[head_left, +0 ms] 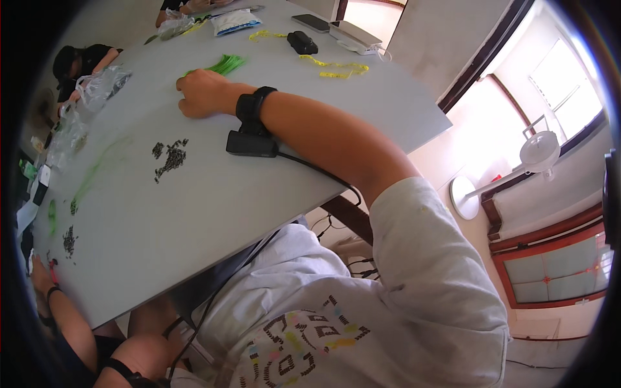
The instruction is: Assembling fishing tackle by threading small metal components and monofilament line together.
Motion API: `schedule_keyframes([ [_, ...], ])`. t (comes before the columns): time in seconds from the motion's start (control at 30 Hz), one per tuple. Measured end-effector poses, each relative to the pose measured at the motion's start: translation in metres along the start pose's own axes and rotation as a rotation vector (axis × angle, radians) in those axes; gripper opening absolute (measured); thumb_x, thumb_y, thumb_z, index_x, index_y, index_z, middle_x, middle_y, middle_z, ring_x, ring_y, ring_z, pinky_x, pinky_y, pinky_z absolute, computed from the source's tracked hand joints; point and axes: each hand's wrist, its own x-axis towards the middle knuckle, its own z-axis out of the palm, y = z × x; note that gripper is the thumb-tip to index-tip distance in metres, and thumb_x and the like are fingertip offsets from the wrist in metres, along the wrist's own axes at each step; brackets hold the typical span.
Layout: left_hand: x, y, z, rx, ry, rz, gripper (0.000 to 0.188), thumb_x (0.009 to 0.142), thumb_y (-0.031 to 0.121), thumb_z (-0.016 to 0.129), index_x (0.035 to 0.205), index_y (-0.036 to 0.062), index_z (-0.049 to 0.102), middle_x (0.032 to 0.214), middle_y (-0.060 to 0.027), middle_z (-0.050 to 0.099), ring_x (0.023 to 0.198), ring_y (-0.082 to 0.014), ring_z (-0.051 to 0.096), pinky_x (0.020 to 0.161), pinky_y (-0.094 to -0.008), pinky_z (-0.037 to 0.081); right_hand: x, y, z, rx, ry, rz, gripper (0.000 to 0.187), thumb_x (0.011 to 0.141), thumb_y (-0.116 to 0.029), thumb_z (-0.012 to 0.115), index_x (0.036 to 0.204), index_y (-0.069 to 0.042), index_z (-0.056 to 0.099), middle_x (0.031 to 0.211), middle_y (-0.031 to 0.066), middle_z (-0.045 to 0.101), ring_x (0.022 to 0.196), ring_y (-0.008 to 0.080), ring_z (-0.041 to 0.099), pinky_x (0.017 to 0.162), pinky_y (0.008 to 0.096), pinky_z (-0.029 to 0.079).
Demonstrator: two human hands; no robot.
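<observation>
Green strands (225,64) lie on the counter (194,200) touching the right hand (202,94), whose fingers are curled narrow; whether they grip cannot be told.

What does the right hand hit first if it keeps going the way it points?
Most likely the bunch of green strips: the right hand is a fist on the grey table, knuckles toward them, seemingly touching already. Depth is unclear.

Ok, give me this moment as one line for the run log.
right hand curled on white table, at green strips | black wristband worn | dark small pieces nearby | left hand unseen
</observation>
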Motion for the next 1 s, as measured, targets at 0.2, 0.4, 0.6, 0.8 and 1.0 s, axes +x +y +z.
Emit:
schedule_keyframes([
  [0.2, -0.002, -0.01, -0.002, -0.04, -0.024, 0.019, 0.012, 0.084, -0.006, 0.056, 0.09, 0.0044, 0.056, 0.077, -0.0083, 0.058, 0.069, -0.0189, 0.059, 0.058, -0.0353, 0.047, -0.009, 0.019, 0.001, -0.013, 0.023, -0.008, 0.036, 0.084, -0.023, 0.058, 0.111, -0.004, 0.073, 0.114, 0.019, 0.071, 0.11, 0.0379, 0.065, 0.097, 0.0441, 0.052],
  [0.4, -0.004, 0.001, -0.008, -0.035, -0.032, 0.027, 0.011, 0.084, -0.006, 0.056, 0.089, 0.0045, 0.056, 0.075, -0.0086, 0.058, 0.067, -0.0191, 0.059, 0.057, -0.035, 0.046, -0.008, 0.005, -0.003, -0.059, -0.064, -0.103, 0.024, 0.082, -0.017, 0.056, 0.088, -0.004, 0.075, 0.093, 0.0193, 0.072, 0.093, 0.0402, 0.068, 0.084, 0.0472, 0.055],
  [0.6, -0.002, 0.009, -0.01, -0.06, -0.063, 0.061, 0.011, 0.084, -0.006, 0.056, 0.087, 0.0047, 0.055, 0.074, -0.009, 0.058, 0.066, -0.0193, 0.059, 0.055, -0.0348, 0.046, -0.028, -0.007, -0.029, -0.263, -0.214, -0.239, 0.021, 0.081, -0.012, 0.055, 0.083, 0.002, 0.071, 0.085, 0.0225, 0.068, 0.09, 0.0409, 0.066, 0.08, 0.0485, 0.055],
  [0.8, 0.0, 0.017, -0.011, -0.09, -0.094, 0.106, 0.011, 0.083, -0.006, 0.056, 0.085, 0.0049, 0.055, 0.072, -0.0094, 0.058, 0.064, -0.0194, 0.059, 0.054, -0.0345, 0.045, -0.098, -0.022, -0.07, -0.349, -0.306, -0.181, 0.021, 0.084, -0.008, 0.056, 0.098, 0.004, 0.067, 0.101, 0.0183, 0.067, 0.095, 0.0381, 0.065, 0.083, 0.0454, 0.055],
  [1.0, 0.011, 0.025, -0.005, -0.145, -0.15, 0.165, 0.012, 0.083, -0.006, 0.056, 0.084, 0.0051, 0.055, 0.071, -0.0097, 0.058, 0.062, -0.0196, 0.059, 0.052, -0.0343, 0.045, -0.164, -0.006, -0.083, -0.481, -0.23, -0.25, 0.026, 0.083, -0.001, 0.056, 0.106, 0.002, 0.067, 0.12, 0.0088, 0.064, 0.111, 0.0291, 0.06, 0.087, 0.0397, 0.056],
])
